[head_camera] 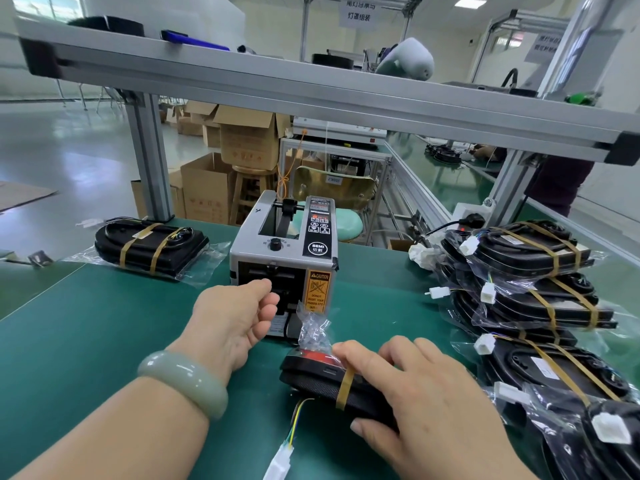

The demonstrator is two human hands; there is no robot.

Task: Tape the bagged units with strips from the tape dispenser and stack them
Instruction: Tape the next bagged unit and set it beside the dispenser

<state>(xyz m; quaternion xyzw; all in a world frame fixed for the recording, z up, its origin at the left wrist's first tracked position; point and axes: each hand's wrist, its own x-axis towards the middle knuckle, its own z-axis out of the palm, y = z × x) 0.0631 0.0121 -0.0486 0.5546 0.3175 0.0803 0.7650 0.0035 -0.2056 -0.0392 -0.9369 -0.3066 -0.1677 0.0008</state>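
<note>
**One strip on, more tape to fetch**

Green matting covers the tabletop in a big bright workshop, with a metal frame overhead and brown boxes on the floor behind.

At the back of the tabletop, in the middle, stands the grey tape dispenser. The left hand is up at its front slot. Its thumb and fingers are curled close together as if to pinch a strip. I cannot tell if a strip is really between them, because the spot is dark and the fingers hide it.

The right hand lies flat and spread on top of the bagged unit that is being worked on, pressing it down. It is not wrapped around it. This unit lies near the front of the tabletop, just in front of the dispenser. One brown tape strip already goes over its edge. The loose end of its clear bag sticks up, and its wires with a white plug hang out toward the front.

On the right is a pile of finished units, leaning on each other, and each one I can see well has two strips. One more taped unit lies alone at the back left, also with two strips.

So I think a lot is done. The unit in front likely needs a second strip, and then it has to go on the pile
</note>
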